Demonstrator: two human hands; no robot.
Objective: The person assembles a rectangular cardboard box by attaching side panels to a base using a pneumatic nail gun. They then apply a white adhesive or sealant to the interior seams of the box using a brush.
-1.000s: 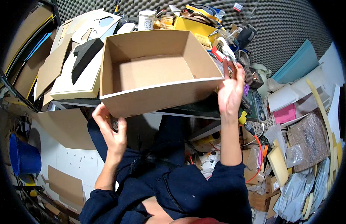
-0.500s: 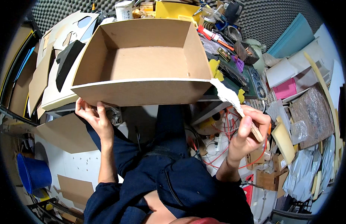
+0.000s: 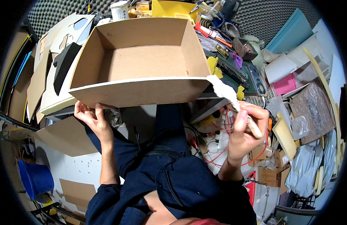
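A brown, open-topped cardboard box (image 3: 143,91) rests at the table's near edge, its near wall overhanging toward me. White lines run along that wall's upper rim. At the box's lower left edge, my left hand (image 3: 94,119) is closed, with thumb and fingertips at the underside. My right hand (image 3: 247,129) grips the bare end of a wooden stick (image 3: 225,91), whose far part is thickly coated in white paste; whether it has bristles cannot be told. Its white tip meets the near right corner of the rim.
Flat board pieces (image 3: 55,48) and a dark wedge-shaped block (image 3: 64,67) lie left of the box. Tools crowd the right side, beside a green cutting mat (image 3: 249,84). Red cables (image 3: 222,152) trail across the floor, and a blue bucket (image 3: 35,180) stands lower left.
The stick's handle end has swung slightly upward in my right hand, its white tip staying at the rim's right corner. My left hand keeps its place on the box. The whole view has shifted slightly.
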